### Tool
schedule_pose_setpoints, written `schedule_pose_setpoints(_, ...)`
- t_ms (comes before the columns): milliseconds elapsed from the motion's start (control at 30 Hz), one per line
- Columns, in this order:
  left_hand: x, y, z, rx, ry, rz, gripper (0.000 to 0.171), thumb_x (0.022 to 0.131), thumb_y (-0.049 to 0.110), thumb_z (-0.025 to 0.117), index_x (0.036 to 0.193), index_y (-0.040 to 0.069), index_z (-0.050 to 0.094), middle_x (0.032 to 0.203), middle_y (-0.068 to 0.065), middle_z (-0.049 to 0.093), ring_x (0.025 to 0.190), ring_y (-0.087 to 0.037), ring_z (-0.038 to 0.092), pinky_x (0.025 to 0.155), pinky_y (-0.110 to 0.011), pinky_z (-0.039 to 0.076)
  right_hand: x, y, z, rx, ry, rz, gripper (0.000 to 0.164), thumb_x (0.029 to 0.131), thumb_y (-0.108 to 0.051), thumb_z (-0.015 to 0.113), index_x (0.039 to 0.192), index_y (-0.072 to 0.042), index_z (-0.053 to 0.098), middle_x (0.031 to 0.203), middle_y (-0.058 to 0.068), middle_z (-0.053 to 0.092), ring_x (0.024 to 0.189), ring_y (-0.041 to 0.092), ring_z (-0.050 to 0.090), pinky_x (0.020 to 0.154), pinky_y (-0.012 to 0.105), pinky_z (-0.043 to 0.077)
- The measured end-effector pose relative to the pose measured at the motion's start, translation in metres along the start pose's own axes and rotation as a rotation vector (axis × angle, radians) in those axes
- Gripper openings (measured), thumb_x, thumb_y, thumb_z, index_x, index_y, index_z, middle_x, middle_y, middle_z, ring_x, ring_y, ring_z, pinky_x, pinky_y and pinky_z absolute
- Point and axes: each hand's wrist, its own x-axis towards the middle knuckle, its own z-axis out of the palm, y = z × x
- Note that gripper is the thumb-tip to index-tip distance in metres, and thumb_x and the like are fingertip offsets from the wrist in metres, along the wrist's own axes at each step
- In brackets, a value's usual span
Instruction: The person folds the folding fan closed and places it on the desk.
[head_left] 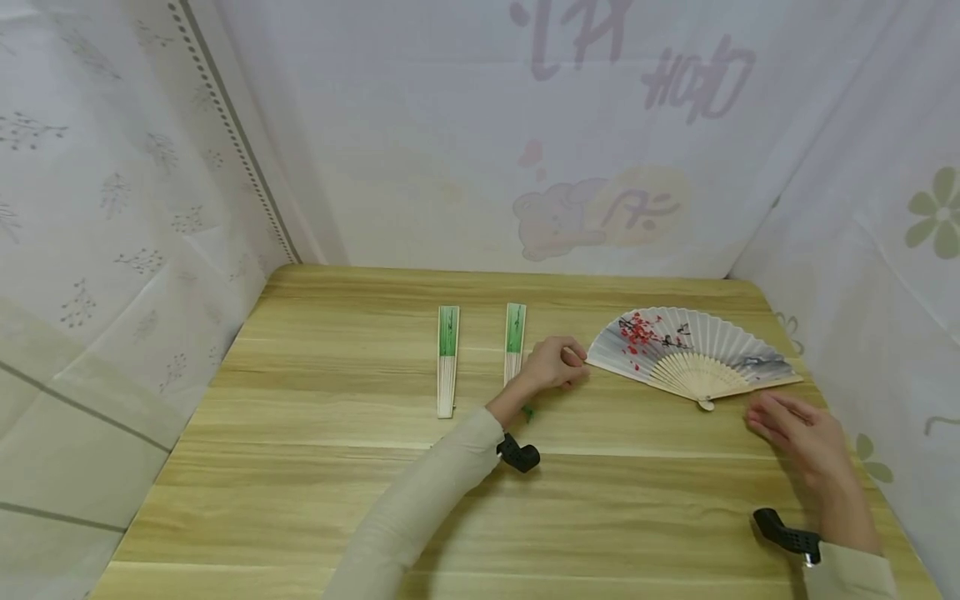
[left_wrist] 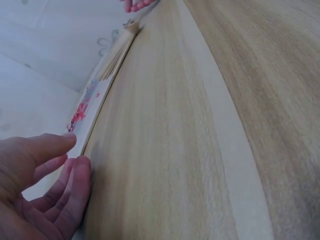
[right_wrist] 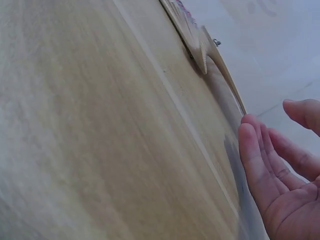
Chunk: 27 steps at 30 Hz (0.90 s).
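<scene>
On the right side of the bench [head_left: 637, 525], a painted fan [head_left: 716, 333] is lying spread wide, its round end [head_left: 706, 406] pointing toward the person. By its left tip, the left hand [head_left: 557, 363] is bending its thumb and fingers with a small gap between them; I am not seeing clearly whether they are touching the edge. If they are pulling too hard there, the thin folds could be ripping. Just beside the fan's right stick, the right hand [head_left: 802, 433] is lining its fingers up together, with the thumb standing away, and is gripping nothing. If just one hand is pushing, the fan could be turning crooked or sliding toward the bench's near right edge. Under the left arm [head_left: 427, 500], one green folded fan [head_left: 515, 329] is lying partly hidden, so a dipping arm could be bumping it. Its green string [head_left: 528, 413] could be catching on the black wrist piece [head_left: 519, 454]. Farther left, another folded fan [head_left: 447, 367] is lying well apart.
</scene>
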Motion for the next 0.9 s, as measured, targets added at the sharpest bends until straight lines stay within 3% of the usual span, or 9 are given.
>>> schedule_pose_setpoints(267,0.003,0.0,0.001,0.052,0.006,-0.003,0.018,0.09,0.008,0.08,0.105,0.003,0.071,0.079,0.001,0.071,0.06,-0.015,0.068,0.055,-0.025,0.056,0.0,0.005,-0.003,0.017,-0.009,0.027,0.028,0.102,0.013,0.049,0.112,0.002,0.073,0.103,0.017,0.073,0.094,0.026,0.073,0.082,0.035,0.057)
schedule_pose_setpoints(900,0.008,0.006,0.006,0.113,0.032,0.028,0.023,0.085,0.005,0.083,0.103,0.001,0.071,0.084,-0.005,0.072,0.058,-0.016,0.068,0.051,-0.021,0.052,0.009,0.007,0.017,0.118,0.118,0.087,0.02,0.096,0.016,0.058,0.103,0.005,0.073,0.096,0.018,0.073,0.089,0.029,0.074,0.083,0.037,0.057)
